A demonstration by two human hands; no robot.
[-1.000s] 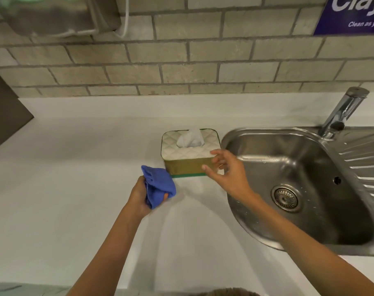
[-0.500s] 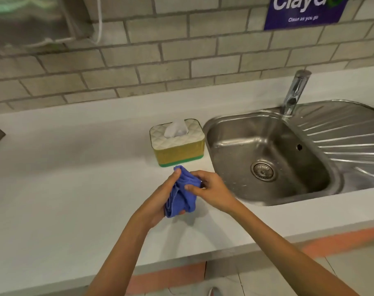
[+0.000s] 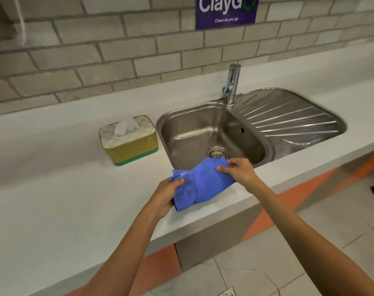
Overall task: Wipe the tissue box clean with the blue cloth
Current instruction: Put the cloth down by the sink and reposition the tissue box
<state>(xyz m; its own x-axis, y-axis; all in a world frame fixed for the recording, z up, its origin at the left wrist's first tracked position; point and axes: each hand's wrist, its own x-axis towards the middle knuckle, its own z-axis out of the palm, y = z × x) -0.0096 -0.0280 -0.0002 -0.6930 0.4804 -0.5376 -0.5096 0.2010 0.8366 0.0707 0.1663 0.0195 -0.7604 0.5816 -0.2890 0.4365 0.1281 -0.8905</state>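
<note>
The tissue box [image 3: 130, 144] has a quilted white top, yellow sides and a green base, with a tissue poking out. It stands on the white counter [image 3: 53, 199] just left of the sink. The blue cloth [image 3: 200, 184] is stretched between both hands above the counter's front edge, in front of the sink. My left hand [image 3: 167, 195] grips its lower left end. My right hand [image 3: 238, 169] pinches its upper right end. Neither hand touches the box.
A steel sink [image 3: 214, 133] with a drainboard [image 3: 288, 118] and a tap [image 3: 232, 84] lies right of the box. A brick wall with a purple sign [image 3: 225, 11] rises behind. Tiled floor [image 3: 310, 242] shows below the counter edge.
My right hand left the tissue box and took hold of the cloth. Both hands pulled back toward the counter's front and spread the cloth out. The view shifted back and right.
</note>
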